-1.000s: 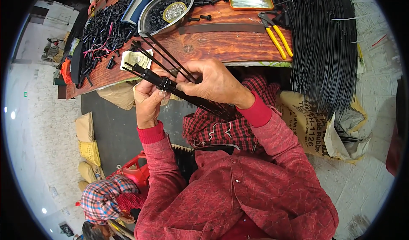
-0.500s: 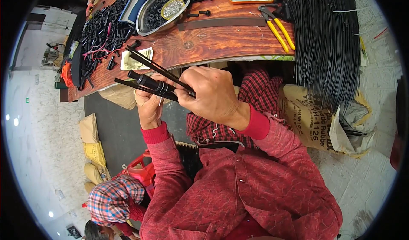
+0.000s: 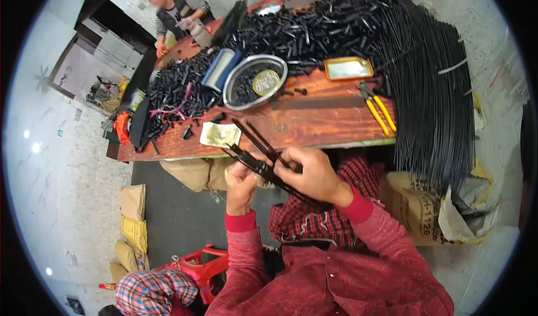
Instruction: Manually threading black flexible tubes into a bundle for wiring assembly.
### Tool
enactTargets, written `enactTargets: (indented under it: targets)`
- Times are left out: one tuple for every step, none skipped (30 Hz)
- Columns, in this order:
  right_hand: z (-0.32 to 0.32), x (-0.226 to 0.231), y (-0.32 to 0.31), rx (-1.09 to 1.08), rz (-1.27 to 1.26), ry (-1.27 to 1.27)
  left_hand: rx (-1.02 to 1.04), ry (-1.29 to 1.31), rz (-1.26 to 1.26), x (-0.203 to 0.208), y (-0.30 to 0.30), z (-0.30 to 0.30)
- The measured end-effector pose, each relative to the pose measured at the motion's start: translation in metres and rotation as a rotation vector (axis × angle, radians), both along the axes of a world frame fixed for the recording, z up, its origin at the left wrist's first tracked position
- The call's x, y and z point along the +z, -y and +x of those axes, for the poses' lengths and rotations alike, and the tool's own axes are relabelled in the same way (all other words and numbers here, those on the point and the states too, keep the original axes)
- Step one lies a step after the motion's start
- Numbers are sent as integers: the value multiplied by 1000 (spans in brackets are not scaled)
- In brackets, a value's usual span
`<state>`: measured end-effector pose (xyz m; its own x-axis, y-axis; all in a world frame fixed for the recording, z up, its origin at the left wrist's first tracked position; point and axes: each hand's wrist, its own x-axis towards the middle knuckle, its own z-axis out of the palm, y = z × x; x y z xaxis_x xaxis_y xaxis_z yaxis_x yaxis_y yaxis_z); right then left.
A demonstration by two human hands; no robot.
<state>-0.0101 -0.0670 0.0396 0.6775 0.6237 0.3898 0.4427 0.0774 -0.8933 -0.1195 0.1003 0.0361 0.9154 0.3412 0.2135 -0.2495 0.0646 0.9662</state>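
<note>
Both hands on the black rods (image 3: 263, 153)
Left hand (image 3: 242, 182) and right hand (image 3: 309, 173) each grip the bundle — just off the bench (image 3: 319, 120) edge — pliers (image 3: 378, 110) lying near

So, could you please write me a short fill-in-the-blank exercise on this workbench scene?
1. Both hands, left hand and right hand, hold thin black ____.
2. The pliers on the bench have ____ handles.
3. The round metal bowl holds small ____ parts.
4. The person's sleeves are ____.

Missing words: rods; yellow; black; red
</note>
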Motion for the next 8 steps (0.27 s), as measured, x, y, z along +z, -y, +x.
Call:
enactTargets:
  targets:
    - [6, 1, -1, 39, 12, -115, 35, -18, 18, 1, 0, 3]
    - [9, 0, -1, 77, 12, -245, 72, -51, 23, 0, 1, 0]
    - [11, 0, 0, 107, 67, -310, 98, -44, 2, 2, 3, -3]
    - [12, 1, 0, 125, 121, -379, 119, -43, -21, 4, 5, -4]
    - [13, -1, -2, 184, 152, -442, 142, -13, -14, 5, 7, -4]
    - [14, -5, -2, 219, 186, -504, 148, 16, -10, 0, 7, -2]
    - [15, -6, -1, 281, 198, -559, 140, -15, -28, -3, 4, -2]
    - [17, -3, 1, 343, 221, -601, 130, -33, -37, -5, 0, -2]
